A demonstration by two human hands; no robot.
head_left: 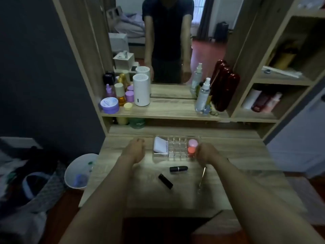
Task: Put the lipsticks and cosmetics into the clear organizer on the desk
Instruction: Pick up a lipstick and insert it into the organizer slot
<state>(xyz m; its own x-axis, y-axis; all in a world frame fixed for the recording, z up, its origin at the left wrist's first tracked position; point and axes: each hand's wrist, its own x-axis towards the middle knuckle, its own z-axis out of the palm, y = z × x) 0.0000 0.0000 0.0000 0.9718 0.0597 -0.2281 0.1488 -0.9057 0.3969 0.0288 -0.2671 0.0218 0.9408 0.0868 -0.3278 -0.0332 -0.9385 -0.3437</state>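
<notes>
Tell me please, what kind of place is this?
Probably a bedroom dressing table: a mirror reflects a bed, skincare bottles stand on the shelf, and lipsticks lie near a clear organizer on the desk.

Home bedroom, vanity corner. Wood-grain counter [228, 155] under a mirror [168, 41] that reflects a bed [128, 25] and curtains [207, 14] (red floor too). Shelf [167, 110] carries skincare jars [110, 105] and spray bottles [203, 95]; waste bin [79, 171] and clothes pile [26, 182] on the floor at left.
</notes>
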